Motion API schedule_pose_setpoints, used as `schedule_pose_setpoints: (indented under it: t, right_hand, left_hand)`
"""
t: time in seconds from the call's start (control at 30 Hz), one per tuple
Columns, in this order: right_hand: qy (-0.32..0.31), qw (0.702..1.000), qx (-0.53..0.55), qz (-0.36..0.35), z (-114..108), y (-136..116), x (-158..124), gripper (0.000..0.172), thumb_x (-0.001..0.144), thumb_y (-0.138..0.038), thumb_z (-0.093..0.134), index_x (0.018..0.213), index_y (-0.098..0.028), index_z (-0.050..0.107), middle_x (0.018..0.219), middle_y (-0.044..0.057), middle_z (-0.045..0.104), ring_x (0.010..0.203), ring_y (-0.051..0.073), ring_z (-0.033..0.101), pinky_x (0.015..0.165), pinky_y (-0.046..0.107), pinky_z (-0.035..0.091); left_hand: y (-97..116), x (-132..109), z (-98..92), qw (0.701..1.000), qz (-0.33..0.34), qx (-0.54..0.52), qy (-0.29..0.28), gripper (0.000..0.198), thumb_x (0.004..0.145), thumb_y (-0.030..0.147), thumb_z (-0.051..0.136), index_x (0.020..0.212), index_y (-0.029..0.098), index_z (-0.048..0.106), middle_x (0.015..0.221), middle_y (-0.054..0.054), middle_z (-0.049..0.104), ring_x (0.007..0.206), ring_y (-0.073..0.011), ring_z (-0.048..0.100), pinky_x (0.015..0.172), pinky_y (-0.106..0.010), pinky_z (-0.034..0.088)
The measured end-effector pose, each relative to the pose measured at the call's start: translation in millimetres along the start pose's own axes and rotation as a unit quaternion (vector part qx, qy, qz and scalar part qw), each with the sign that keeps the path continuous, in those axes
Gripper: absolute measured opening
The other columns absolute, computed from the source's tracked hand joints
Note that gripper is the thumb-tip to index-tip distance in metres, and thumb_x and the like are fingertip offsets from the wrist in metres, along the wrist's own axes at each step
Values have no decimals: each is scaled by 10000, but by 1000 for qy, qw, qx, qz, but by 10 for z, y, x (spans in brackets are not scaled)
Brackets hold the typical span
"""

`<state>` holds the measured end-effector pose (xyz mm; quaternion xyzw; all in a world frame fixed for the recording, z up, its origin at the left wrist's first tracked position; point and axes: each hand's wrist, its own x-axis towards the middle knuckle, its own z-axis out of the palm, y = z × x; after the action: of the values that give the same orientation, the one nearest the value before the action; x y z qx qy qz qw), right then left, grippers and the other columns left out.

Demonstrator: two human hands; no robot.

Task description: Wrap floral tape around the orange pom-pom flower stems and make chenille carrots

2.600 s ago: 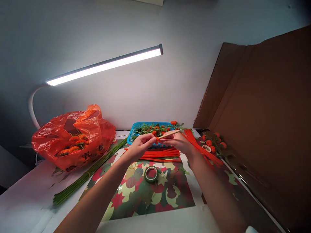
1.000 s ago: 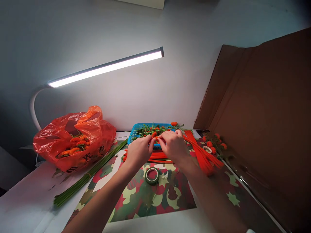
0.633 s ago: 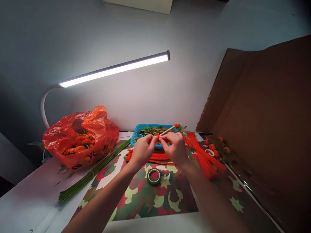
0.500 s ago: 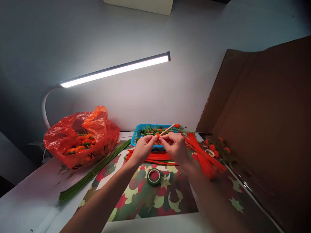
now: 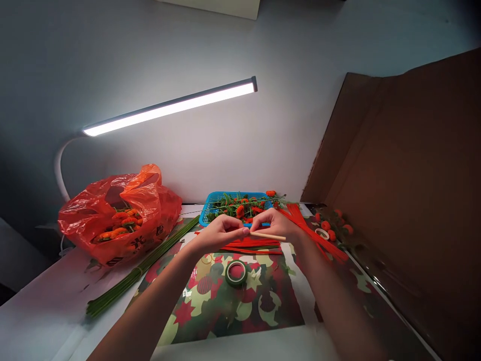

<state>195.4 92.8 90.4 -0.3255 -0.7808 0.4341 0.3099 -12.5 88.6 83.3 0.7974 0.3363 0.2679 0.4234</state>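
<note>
A thin pale wooden stick (image 5: pixel 268 235) lies nearly level between my hands, its left end at my fingertips. My left hand (image 5: pixel 225 233) is closed, thumb and fingers pinched at that end. Curled above the stick, my right hand (image 5: pixel 272 224) is closed with its fingertips at the same spot. Whatever else the fingertips hold there is hidden. Just behind my hands stands a blue basket (image 5: pixel 205 213) of orange flower heads with green stems. Below them lie orange-red pipe cleaners (image 5: pixel 255 244) and a roll of green tape (image 5: pixel 236 274).
An orange plastic bag (image 5: pixel 150 205) with orange flower heads stands at left, beside a bundle of green stems (image 5: pixel 128 283). More orange-red strips (image 5: pixel 315 233), a white ring (image 5: pixel 322 234) and orange balls (image 5: pixel 331 234) lie at right. A lit lamp (image 5: pixel 169 108) hangs above; cardboard (image 5: pixel 398 175) stands at right.
The stick has swung from pointing up and away to lying nearly level, pointing right. Both hands have lowered slightly and turned. The orange piece seen between the fingertips is now hidden.
</note>
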Motion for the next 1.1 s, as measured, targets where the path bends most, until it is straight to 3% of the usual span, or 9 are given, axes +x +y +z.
schedule_pose_setpoints:
  t: [0.13,0.23,0.4,0.53,0.8,1.1]
  right_hand:
    - [-10,992,-127,-5,41,-34,-19,154,746,-289,664,749,-159,747,664,20,682,616,130,581,538,220,398]
    - [-2,981,-191,-17,101,-43,-13,120,768,-209,627,753,-178,742,664,3,683,600,113,570,572,220,393]
    - [49,936,-347,-29,179,-107,-11,157,793,-156,626,680,-215,716,660,-21,690,620,111,560,819,317,356]
    - [82,905,-417,2,244,-152,5,163,831,-189,618,683,-197,686,725,14,705,667,140,575,813,340,318]
    - [145,908,-391,42,317,-97,72,162,879,-179,543,751,-181,642,791,22,696,698,138,571,811,334,303]
    - [221,915,-337,-2,363,-59,103,154,882,-196,552,755,-181,636,814,23,703,745,154,597,781,318,324]
  left_hand:
    - [25,-44,-65,993,-21,110,-25,454,773,551,564,558,154,513,509,61,257,483,-71,213,439,-226,148]
    - [60,-65,-74,979,-25,202,-4,461,783,543,540,528,161,505,484,53,291,475,-78,225,440,-230,149]
    - [54,-56,-12,945,-48,321,42,465,807,555,489,521,190,530,467,21,406,454,-105,260,459,-254,167]
    - [37,-30,47,919,-76,378,80,501,827,586,435,512,206,518,512,-27,511,470,-141,360,482,-267,171]
    - [48,10,130,900,-136,383,160,466,871,539,405,570,209,536,572,-40,572,516,-163,455,499,-264,177]
    - [-9,58,168,911,-131,295,258,438,859,517,419,559,201,458,551,-5,504,511,-144,385,508,-264,199]
